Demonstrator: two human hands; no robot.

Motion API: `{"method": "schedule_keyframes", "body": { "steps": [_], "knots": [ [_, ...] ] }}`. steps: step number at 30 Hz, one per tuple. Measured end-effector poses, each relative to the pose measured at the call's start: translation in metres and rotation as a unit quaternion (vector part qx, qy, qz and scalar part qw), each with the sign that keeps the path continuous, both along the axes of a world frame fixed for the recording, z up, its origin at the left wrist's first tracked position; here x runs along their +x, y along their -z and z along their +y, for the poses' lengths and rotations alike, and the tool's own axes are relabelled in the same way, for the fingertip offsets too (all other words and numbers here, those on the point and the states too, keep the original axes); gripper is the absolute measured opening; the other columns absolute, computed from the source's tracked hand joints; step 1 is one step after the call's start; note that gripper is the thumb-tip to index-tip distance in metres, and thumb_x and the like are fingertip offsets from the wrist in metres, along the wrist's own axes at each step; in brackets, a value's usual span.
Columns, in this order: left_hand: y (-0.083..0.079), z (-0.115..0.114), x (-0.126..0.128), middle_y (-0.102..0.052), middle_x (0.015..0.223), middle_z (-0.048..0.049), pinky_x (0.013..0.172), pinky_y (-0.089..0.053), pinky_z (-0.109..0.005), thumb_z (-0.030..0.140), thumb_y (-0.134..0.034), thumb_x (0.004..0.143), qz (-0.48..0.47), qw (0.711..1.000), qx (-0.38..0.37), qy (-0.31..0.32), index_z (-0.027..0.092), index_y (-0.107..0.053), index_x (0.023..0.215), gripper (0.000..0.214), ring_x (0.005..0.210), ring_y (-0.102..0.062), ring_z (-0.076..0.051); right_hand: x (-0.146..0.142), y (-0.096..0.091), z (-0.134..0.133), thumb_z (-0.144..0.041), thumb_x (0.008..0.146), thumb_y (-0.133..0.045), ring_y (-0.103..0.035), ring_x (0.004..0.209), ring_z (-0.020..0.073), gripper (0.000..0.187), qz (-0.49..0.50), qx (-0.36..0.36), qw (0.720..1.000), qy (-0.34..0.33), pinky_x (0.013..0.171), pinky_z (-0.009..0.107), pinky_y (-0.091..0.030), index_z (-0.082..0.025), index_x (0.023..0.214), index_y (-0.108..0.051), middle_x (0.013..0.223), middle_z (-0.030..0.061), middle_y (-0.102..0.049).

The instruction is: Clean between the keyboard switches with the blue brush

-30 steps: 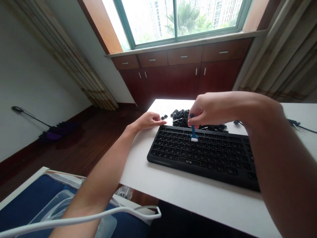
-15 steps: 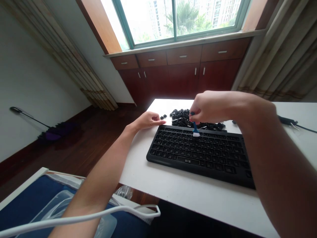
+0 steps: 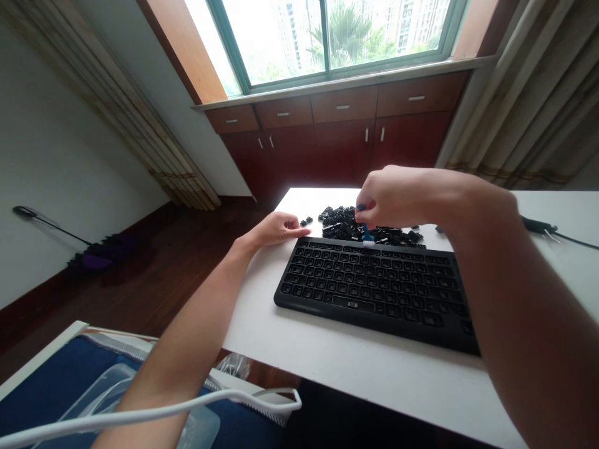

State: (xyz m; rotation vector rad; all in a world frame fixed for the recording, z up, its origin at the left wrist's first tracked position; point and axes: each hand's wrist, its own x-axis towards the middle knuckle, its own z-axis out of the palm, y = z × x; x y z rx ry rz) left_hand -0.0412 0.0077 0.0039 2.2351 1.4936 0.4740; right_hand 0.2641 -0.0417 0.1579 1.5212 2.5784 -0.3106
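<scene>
A black keyboard (image 3: 374, 293) with its keycaps taken off lies on the white table (image 3: 355, 380). My right hand (image 3: 397, 196) pinches a small blue brush (image 3: 366, 236) with white bristles. The bristles touch the keyboard's far edge. A pile of loose black keycaps (image 3: 341, 223) sits just behind the keyboard. My left hand (image 3: 276, 227) rests on the table at the keyboard's far left corner, fingers curled, with the fingertips against that corner.
A black cable (image 3: 545, 227) runs across the table at the far right. A white-rimmed blue basket (image 3: 140, 399) stands at my lower left. Dark red cabinets (image 3: 346, 137) sit under the window beyond the table. A broom (image 3: 70, 249) lies on the wooden floor at left.
My right hand has drawn the brush away from me, from the middle key rows up to the keyboard's far edge. The left hand has stayed put.
</scene>
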Motion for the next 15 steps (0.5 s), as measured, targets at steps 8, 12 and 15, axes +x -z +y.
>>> {"method": "schedule_keyframes", "body": {
  "steps": [8,12,15],
  "knots": [
    [0.0013,0.0006,-0.0003,-0.054,0.064,-0.0008,0.053,-0.03,-0.024,0.059,-0.067,0.078,-0.002,1.0,0.004,0.001,0.016,-0.058,0.066,0.046,0.057,-0.042,-0.009,0.0032,-0.0033,-0.0015,-0.049,0.079,-0.064,-0.057,0.064,0.0186,0.029,-0.011,-0.055,0.998,-0.015,0.056,0.032,-0.037,-0.023,0.088,-0.074,0.074,0.0051,-0.065],
    [0.0014,0.0007,-0.0008,-0.055,0.063,-0.0009,0.052,-0.03,-0.024,0.059,-0.067,0.078,-0.003,1.0,0.003,0.0,0.016,-0.058,0.066,0.046,0.056,-0.042,-0.009,0.0043,-0.001,-0.0005,-0.051,0.077,-0.065,-0.056,0.061,0.0179,0.029,-0.006,-0.062,0.998,-0.028,0.054,0.031,-0.037,-0.024,0.082,-0.075,0.067,0.0035,-0.062],
    [0.0004,-0.0001,-0.0004,-0.055,0.064,-0.0011,0.053,-0.03,-0.023,0.058,-0.067,0.079,-0.005,1.0,0.003,0.005,0.016,-0.058,0.066,0.045,0.057,-0.043,-0.009,0.0075,0.0019,0.0009,-0.048,0.073,-0.07,-0.055,0.057,0.0171,0.025,0.006,-0.034,0.999,-0.023,0.052,0.03,-0.038,-0.024,0.072,-0.074,0.061,0.0025,-0.061]
  ]
}}
